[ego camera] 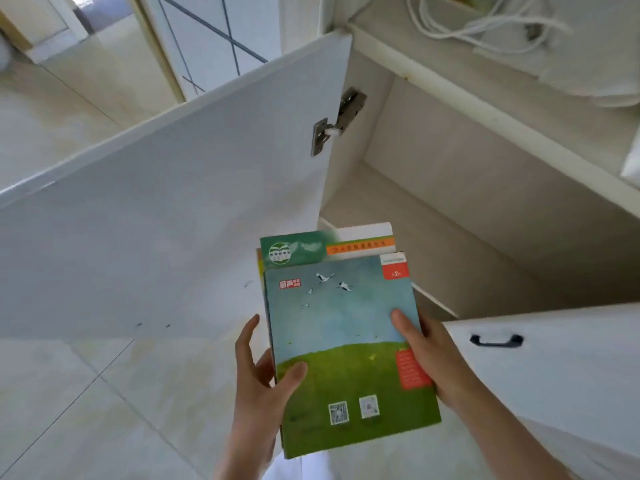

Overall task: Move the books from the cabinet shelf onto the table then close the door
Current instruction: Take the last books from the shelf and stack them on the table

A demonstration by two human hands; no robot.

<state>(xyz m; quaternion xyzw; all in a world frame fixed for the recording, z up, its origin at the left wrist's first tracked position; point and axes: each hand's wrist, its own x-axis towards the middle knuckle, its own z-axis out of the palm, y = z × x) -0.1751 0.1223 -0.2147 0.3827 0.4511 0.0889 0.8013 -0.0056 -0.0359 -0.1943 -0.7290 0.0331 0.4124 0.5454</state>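
Holding stack of books (346, 341) in both hands, clear of cabinet, out in front of open compartment and low in view. Left hand (259, 368) gripping stack's left edge, thumb lying on top cover, fingers spread along the side; right hand (426, 344) clamping right edge, thumb pressing on cover, fingers hidden underneath. Hands apart, one per side, stack between them. Long axis of stack running away from body toward cabinet shelf (398, 237), far end tilting slightly right. Both hands equally near, already in contact; neither leading. Table not showing in view, so direction of carry cannot be told. Shelf behind stack appearing bare where visible; lower part hidden by books. Materials: top book a thin glossy softcover, sky-and-grass print, red panels, two QR squares; green-and-orange cover beneath, offset toward far end; further thin ones under that, count unclear. Slick covers, uneven edges: judging slip risk betw. layers if tilted. Cabinet door (166, 209) standing open on left, flat white laminate, metal hinge (336, 123) at inner edge. Second white door (554, 368) w/ dark handle (496, 340) at right. Floor (86, 393) pale glossy tile. Judging stage: books lifted out, carry pending, door closing not yet done.
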